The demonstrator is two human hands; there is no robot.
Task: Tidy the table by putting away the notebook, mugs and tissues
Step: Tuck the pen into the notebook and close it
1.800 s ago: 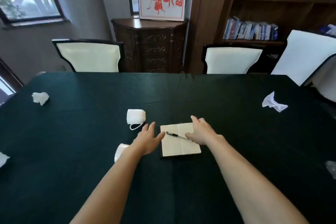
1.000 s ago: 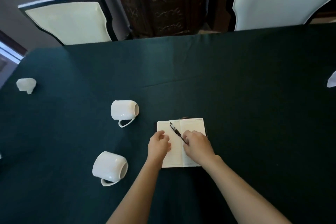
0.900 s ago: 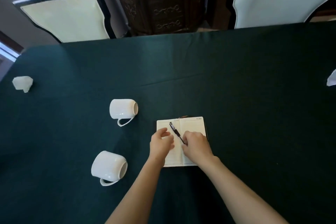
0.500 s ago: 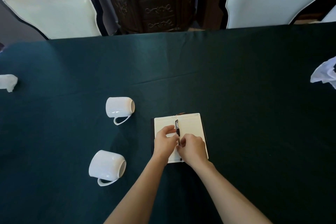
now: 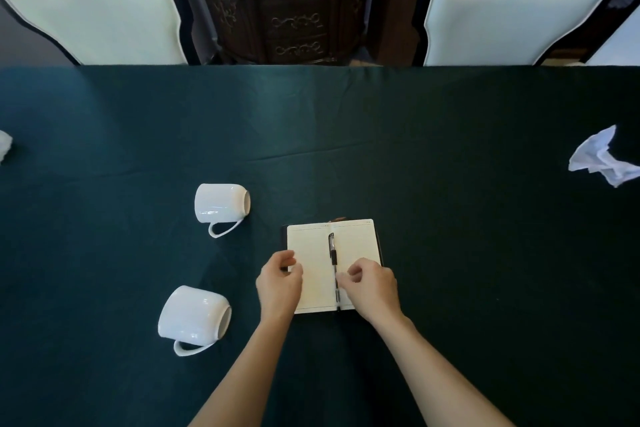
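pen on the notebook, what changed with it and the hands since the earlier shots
The pen was turned from lying slantwise across the open notebook to lying straight along its centre fold. The right hand, which had pinched it, now sits loosely curled at its lower end; the left hand shifted to the notebook's left edge. The notebook stayed open, and both mugs stayed on their sides.
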